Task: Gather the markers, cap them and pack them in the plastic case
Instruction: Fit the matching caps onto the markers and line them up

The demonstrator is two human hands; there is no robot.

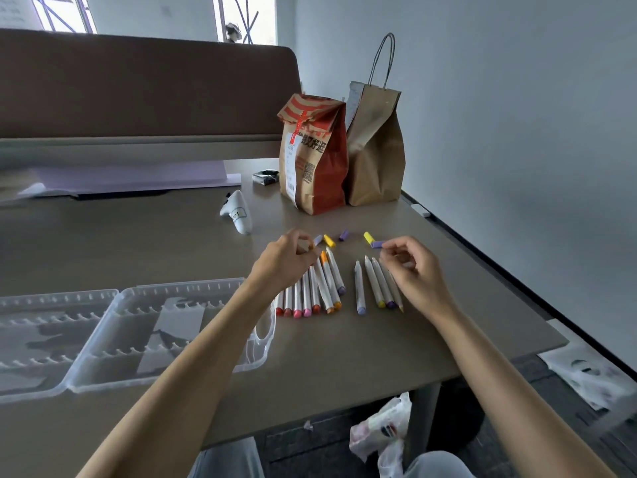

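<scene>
My left grip [286, 262] pinched a lilac cap [317, 240] just past the uncapped markers [327, 284], which lay lengthwise away from me on the bench [172, 243], while my right grip [412, 267] curled at a purple cap [376, 243], hold unclear, and the plastic case [138, 380] sat open leftward.

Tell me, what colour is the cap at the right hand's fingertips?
The cap is light purple; the head view shows it best.

The plastic case [193, 283] runs off the left edge
</scene>
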